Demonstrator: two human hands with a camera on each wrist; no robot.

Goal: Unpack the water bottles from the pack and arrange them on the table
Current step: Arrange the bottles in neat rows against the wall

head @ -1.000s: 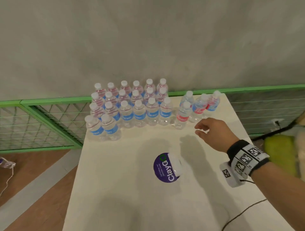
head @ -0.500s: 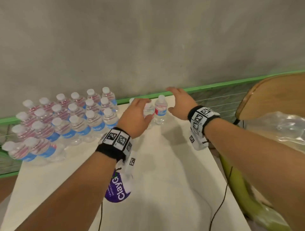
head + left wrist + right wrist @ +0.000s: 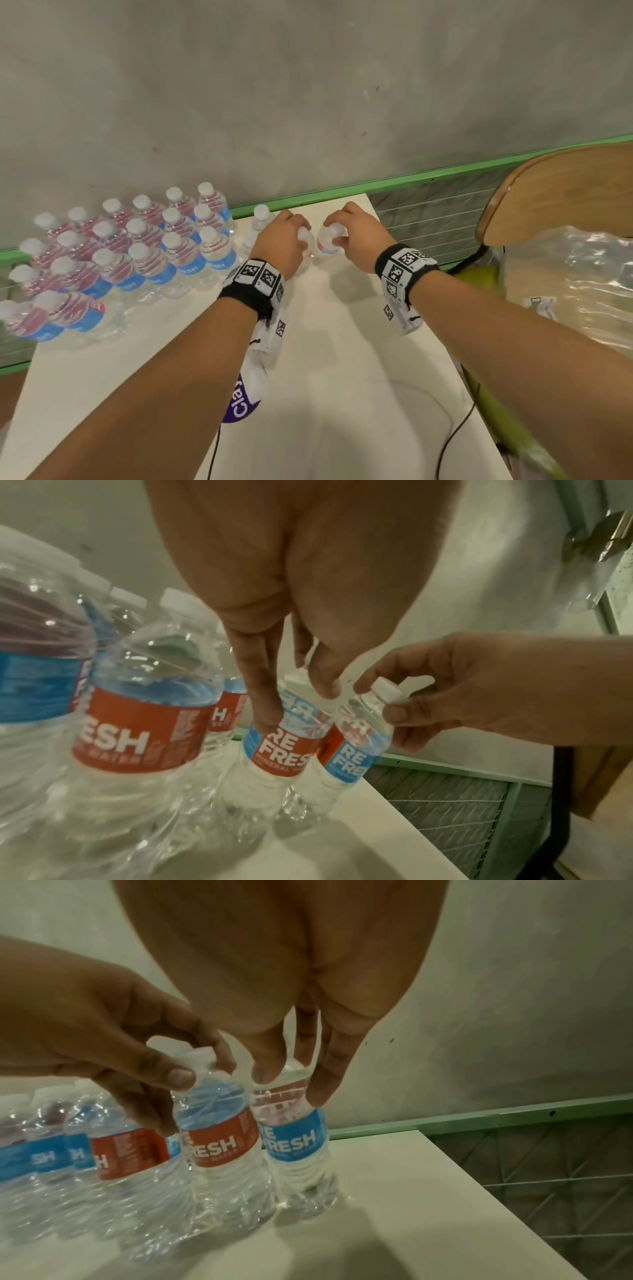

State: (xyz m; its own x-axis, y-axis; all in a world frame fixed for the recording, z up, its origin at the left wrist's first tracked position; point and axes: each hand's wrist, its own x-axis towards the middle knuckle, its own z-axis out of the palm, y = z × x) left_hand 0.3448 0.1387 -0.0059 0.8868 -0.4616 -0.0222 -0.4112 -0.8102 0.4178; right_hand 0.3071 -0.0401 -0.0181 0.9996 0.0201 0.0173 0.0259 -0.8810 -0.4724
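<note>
Standing against a grey wall [image 3: 308, 85], a white table [image 3: 342, 394] carries everything. To its right a wooden chair back [image 3: 565, 192] is seen, with crumpled clear plastic wrap [image 3: 575, 284] below it. A large block of water bottles [image 3: 137, 253] is ranged upright in rows on the table's left part. Near the far right corner two more bottles are stood upright, just beside each other. The left bottle [image 3: 277, 753] is pinched at its neck and shoulder by the left hand [image 3: 282, 240]: its fingers [image 3: 263, 696] are hung down over the label and the thumb is pressed on the opposite side, with the cap hidden under the palm. The right bottle [image 3: 298, 1139] is gripped likewise by the right hand [image 3: 356, 236], whose fingertips [image 3: 318, 1093] are curled round the shoulder just above the blue label, thumb in front. Both bottle bases are seen resting on the tabletop. A purple round sticker [image 3: 239, 404] is partly covered by the left forearm.
</note>
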